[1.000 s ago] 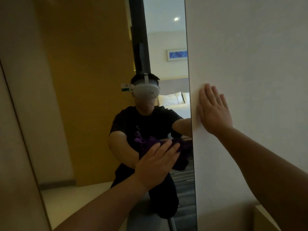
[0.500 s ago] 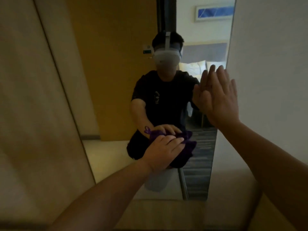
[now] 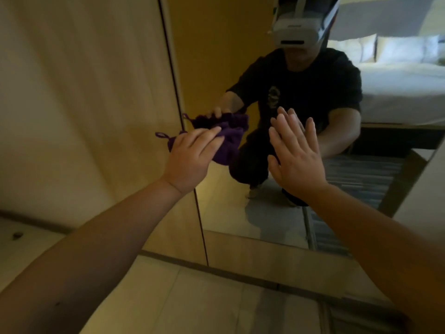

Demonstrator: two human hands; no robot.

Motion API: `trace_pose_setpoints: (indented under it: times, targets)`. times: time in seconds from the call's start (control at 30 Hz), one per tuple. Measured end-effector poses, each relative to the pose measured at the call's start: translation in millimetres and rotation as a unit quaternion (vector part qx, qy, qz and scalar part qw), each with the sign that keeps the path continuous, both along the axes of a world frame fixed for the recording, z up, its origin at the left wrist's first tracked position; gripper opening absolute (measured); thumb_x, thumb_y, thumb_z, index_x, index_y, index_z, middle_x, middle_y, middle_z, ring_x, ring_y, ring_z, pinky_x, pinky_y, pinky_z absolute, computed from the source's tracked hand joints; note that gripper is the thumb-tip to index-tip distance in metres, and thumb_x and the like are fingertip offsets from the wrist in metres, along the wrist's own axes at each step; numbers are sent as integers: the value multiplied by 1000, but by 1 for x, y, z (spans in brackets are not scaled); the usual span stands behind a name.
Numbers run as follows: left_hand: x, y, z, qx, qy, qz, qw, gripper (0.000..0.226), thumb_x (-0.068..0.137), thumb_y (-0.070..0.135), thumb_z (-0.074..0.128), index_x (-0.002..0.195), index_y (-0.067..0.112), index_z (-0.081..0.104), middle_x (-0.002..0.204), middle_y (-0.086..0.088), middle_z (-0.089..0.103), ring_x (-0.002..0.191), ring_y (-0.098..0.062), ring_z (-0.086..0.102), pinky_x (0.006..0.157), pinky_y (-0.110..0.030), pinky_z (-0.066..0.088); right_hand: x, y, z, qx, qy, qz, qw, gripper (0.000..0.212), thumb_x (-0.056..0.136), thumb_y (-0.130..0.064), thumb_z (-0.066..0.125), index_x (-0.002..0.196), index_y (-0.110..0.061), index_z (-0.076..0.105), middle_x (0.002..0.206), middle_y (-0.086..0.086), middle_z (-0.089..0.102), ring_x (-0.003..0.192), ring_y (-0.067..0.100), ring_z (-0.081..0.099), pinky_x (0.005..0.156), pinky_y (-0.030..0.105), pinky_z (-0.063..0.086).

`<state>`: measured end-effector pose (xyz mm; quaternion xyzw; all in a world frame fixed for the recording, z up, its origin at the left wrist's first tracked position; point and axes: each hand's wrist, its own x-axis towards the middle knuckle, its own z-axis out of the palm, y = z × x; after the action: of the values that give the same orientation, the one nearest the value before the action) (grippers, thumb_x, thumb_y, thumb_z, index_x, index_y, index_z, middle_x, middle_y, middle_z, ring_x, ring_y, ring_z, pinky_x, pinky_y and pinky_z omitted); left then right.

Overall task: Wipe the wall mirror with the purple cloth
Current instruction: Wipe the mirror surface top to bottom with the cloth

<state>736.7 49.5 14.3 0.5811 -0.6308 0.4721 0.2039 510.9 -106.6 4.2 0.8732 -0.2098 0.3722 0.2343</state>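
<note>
The wall mirror fills the middle and right of the view; its dark left edge runs down from the top centre. My left hand presses the bunched purple cloth flat against the glass near that left edge. A small loop of the cloth sticks out to the left over the wall. My right hand lies flat on the glass with fingers spread, to the right of the cloth. Both hands and the cloth are doubled by their reflections.
A beige wall panel stands left of the mirror. Below the mirror runs a wooden baseboard, then pale floor tiles. A small dark speck lies on the floor at far left. A white wall borders the mirror at right.
The view has dropped toward the mirror's lower part. My left hand slid the cloth left to the mirror's edge. My right hand came off the right wall onto the glass.
</note>
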Motion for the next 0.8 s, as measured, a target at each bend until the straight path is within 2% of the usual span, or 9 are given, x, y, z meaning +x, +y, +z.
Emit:
trace_pose_setpoints:
  times: [0.2, 0.27, 0.37, 0.53, 0.6, 0.7, 0.77, 0.8]
  targets:
    - [32, -29, 26, -79, -32, -37, 996, 27, 101, 6, 50, 126, 10, 60, 139, -10, 58, 125, -30, 53, 95, -45, 43, 19, -10, -24, -50, -10, -36, 998, 53, 102, -28, 37, 149, -3, 36, 162, 19, 19, 152, 35, 6, 118, 65, 6]
    - [39, -46, 28, -98, -51, -40, 993, 28, 103, 13, 53, 131, 13, 56, 142, -10, 55, 130, -30, 51, 100, -45, 43, 22, -17, -28, -87, -33, -35, 995, 50, 102, -23, 41, 148, -3, 39, 160, 19, 24, 151, 36, 13, 118, 66, 10]
    - [42, -67, 10, -115, -75, -19, 990, 44, 97, 24, 66, 137, 15, 51, 145, -10, 51, 136, -32, 46, 110, -48, 39, 26, -28, -33, -138, -66, -30, 988, 50, 100, -20, 49, 147, -5, 42, 158, 17, 31, 149, 36, 22, 116, 66, 17]
    - [40, -85, -16, -178, -66, -30, 981, 46, 97, 36, 60, 137, 14, 53, 143, -8, 54, 135, -29, 48, 109, -47, 39, 36, -35, -39, -184, -116, -27, 976, 54, 93, -18, 57, 145, -7, 47, 154, 16, 39, 145, 35, 31, 111, 67, 26]
    - [44, -82, -49, -157, -86, -56, 982, 49, 94, 32, 61, 140, 15, 52, 147, -7, 49, 137, -28, 45, 110, -46, 35, 36, -36, -40, -195, -125, -19, 973, 56, 90, -17, 59, 144, -6, 49, 152, 16, 41, 144, 35, 33, 111, 67, 27]
    - [50, -65, -146, -45, -134, -76, 987, 56, 93, 22, 52, 148, 17, 43, 154, -5, 41, 144, -27, 35, 115, -45, 27, 37, -34, -40, -193, -134, -10, 972, 55, 89, -16, 59, 143, -5, 50, 151, 17, 42, 144, 34, 32, 112, 66, 24]
    - [55, -55, -213, 26, -139, -60, 988, 54, 97, 19, 42, 151, 20, 37, 155, 0, 37, 146, -26, 29, 118, -45, 20, 36, -34, -40, -187, -133, -9, 973, 54, 89, -15, 58, 142, -5, 51, 151, 17, 42, 143, 36, 33, 112, 66, 23]
    - [56, -48, -238, 57, -140, -52, 987, 50, 99, 18, 38, 149, 21, 39, 155, 1, 36, 146, -25, 28, 119, -44, 17, 36, -35, -39, -190, -134, -10, 973, 54, 90, -15, 57, 142, -5, 51, 151, 18, 42, 143, 36, 34, 112, 66, 24]
